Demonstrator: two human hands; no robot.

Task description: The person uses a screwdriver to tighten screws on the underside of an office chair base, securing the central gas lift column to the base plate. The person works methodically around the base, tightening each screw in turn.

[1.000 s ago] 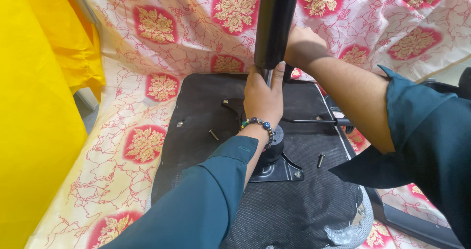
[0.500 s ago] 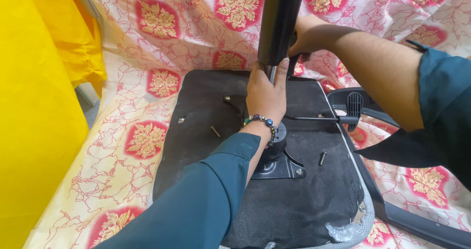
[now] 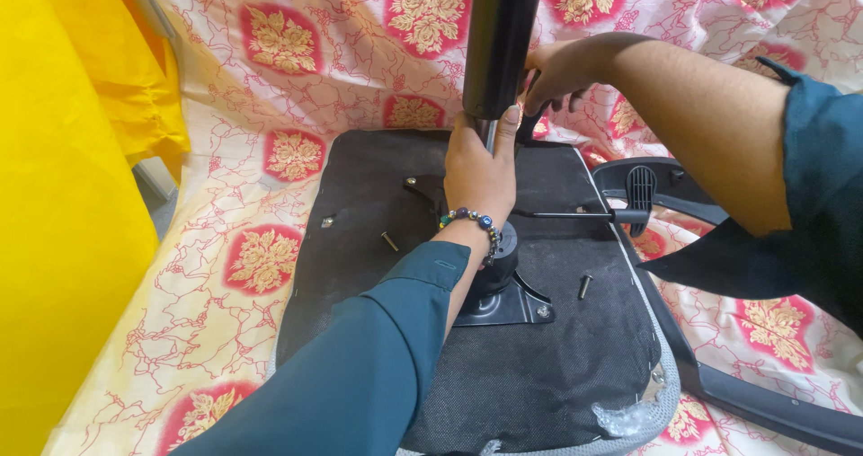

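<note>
A black gas-lift cylinder stands upright over an upturned chair seat covered in black fabric. My left hand, with a beaded bracelet on the wrist, grips the thin rod just under the cylinder's lower end. My right hand reaches round the cylinder from the right and holds its lower part. The rod goes down into a black metal mounting plate fixed to the seat's underside. A thin lever sticks out to the right from the mechanism.
Loose screws lie on the seat at the left and right. A black armrest lies at the right edge. The seat rests on a white cloth with red and gold flowers. Yellow fabric fills the left.
The view has shifted down a little. My right arm has lifted and my right hand has slid further round the cylinder; my left hand keeps its grip under it.
</note>
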